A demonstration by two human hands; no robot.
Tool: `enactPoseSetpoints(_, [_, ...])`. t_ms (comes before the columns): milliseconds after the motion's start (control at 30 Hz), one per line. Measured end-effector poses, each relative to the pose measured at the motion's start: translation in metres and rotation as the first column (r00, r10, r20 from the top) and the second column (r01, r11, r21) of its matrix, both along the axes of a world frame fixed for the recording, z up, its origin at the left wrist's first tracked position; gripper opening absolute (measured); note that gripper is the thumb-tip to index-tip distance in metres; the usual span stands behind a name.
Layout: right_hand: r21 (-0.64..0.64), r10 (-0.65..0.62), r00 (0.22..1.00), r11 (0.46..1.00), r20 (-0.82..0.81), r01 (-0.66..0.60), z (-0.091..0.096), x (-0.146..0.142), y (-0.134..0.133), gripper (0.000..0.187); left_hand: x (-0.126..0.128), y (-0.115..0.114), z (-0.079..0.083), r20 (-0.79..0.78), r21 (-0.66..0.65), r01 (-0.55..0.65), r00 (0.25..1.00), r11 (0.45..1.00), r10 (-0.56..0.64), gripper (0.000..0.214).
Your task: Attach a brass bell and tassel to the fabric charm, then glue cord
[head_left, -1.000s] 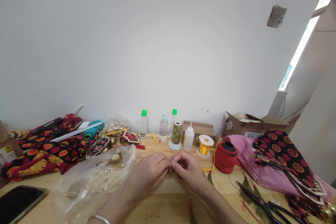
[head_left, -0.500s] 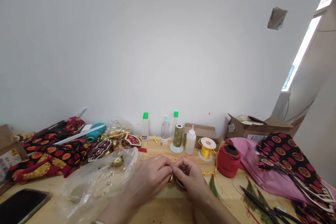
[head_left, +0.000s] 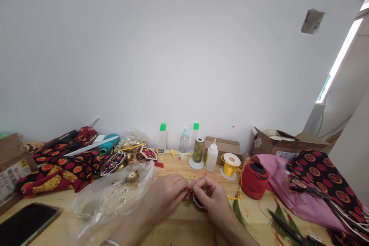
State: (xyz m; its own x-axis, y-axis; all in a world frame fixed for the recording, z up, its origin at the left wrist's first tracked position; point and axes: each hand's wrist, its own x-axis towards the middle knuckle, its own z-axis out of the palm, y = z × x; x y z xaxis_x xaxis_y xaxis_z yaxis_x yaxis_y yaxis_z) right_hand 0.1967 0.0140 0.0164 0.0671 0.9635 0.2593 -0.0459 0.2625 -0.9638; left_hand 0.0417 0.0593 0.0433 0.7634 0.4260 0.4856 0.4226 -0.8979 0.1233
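Observation:
My left hand (head_left: pixel 165 199) and my right hand (head_left: pixel 211 198) meet fingertip to fingertip over the wooden table (head_left: pixel 178 230), both pinched on a small ornament (head_left: pixel 190 195) with red thread that is mostly hidden by the fingers. A yellow cord (head_left: pixel 242 207) runs from near my right hand up to a yellow cord spool (head_left: pixel 230 166). A clear plastic bag (head_left: pixel 112 196) with small gold bits lies just left of my left hand.
Along the wall stand two green-capped bottles (head_left: pixel 162 138), a spray bottle (head_left: pixel 183 143), an olive thread cone (head_left: pixel 197 150), a glue bottle (head_left: pixel 212 156) and a red cord roll (head_left: pixel 255 180). Patterned fabric (head_left: pixel 57 165) lies left, pink cloth (head_left: pixel 282 184) and scissors (head_left: pixel 288 228) right, a phone (head_left: pixel 27 223) front left.
The camera has shifted slightly left and tilted up a little. My two hands stay pinched together and have worked slightly at the small piece.

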Motion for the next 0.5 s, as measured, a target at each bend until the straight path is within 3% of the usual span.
enactPoseSetpoints(200, [0.064, 0.039, 0.995, 0.997, 0.089, -0.045, -0.0058, 0.0002, 0.0005, 0.024, 0.0011, -0.001, -0.0001, -0.02, -0.027, -0.018, 1.0, 0.999, 0.017, 0.014])
enactPoseSetpoints(400, [0.019, 0.023, 0.996, 1.0, 0.09, -0.025, -0.0092, 0.0012, 0.0014, 0.028, 0.0002, 0.0034, -0.006, 0.005, -0.049, 0.035, 0.999, 0.998, -0.034, 0.017])
enactPoseSetpoints(500, [0.022, 0.004, 0.998, 1.0, 0.064, -0.005, -0.0056, -0.0003, -0.0002, 0.03, -0.0017, 0.0036, -0.0023, 0.017, 0.001, 0.058, 0.998, 0.998, -0.058, 0.02])
